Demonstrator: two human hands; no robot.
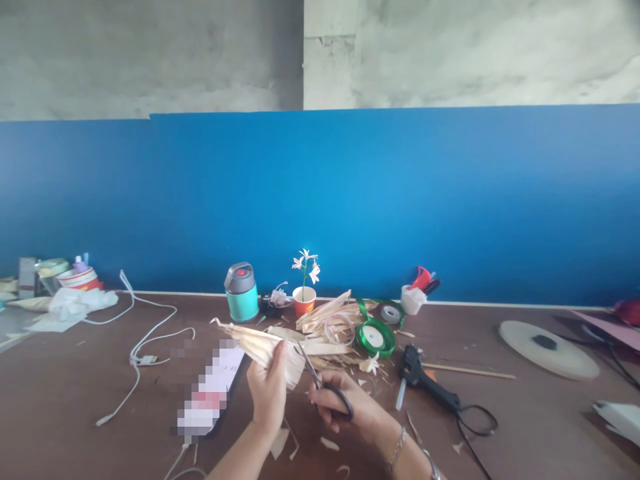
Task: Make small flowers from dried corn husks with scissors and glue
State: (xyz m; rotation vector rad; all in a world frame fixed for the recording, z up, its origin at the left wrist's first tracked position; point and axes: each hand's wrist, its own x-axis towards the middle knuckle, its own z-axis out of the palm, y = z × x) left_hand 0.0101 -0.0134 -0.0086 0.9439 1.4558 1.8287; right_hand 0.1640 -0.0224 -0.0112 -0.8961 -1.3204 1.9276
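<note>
My left hand (270,390) is closed around a dried corn husk (261,345), whose narrow tip points to the left and whose wide end sticks out on the right. A pair of scissors (336,398) with dark handles is in my right hand (349,404), fingers in the loops. The blades reach up to the wide end of the husk; whether they touch it I cannot tell. Beyond my hands lies a pile of dried husks (327,320). A small white husk flower (371,363) rests near its right side. Cut scraps (329,444) are scattered below.
A black glue gun (430,380) with its cord lies right of my hand. Behind stand a paper cup with a flower stem (305,303), a teal flask (243,293) and a green ribbon roll (376,339). A phone (213,393) and white cables (137,353) are on the left.
</note>
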